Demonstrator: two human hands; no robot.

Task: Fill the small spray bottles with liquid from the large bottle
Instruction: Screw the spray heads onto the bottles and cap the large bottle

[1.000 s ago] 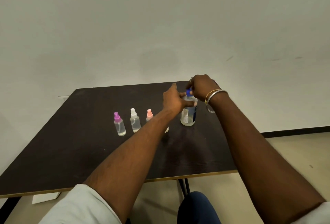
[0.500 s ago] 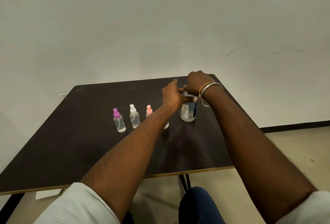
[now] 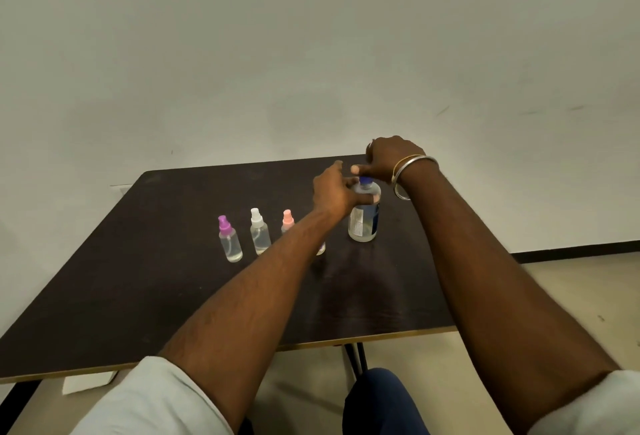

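The large clear bottle (image 3: 363,219) with a blue label and blue cap stands upright on the dark table (image 3: 138,278). My left hand (image 3: 334,192) grips its shoulder. My right hand (image 3: 389,159) is closed over the blue cap from above. To the left stand small clear spray bottles in a row: one with a purple top (image 3: 229,240), one with a white top (image 3: 259,232), one with a pink top (image 3: 287,221). A further small bottle (image 3: 321,248) is mostly hidden behind my left forearm.
The table's near edge (image 3: 381,334) runs across the lower view, with a table leg below it. A white wall stands right behind the table. A white paper lies on the floor (image 3: 86,382) at lower left. My knee (image 3: 381,400) shows under the table edge.
Both hands stay on the large bottle. My right hand has shifted on the cap, and its thumb now points left above it. The blue cap shows again below the right hand.
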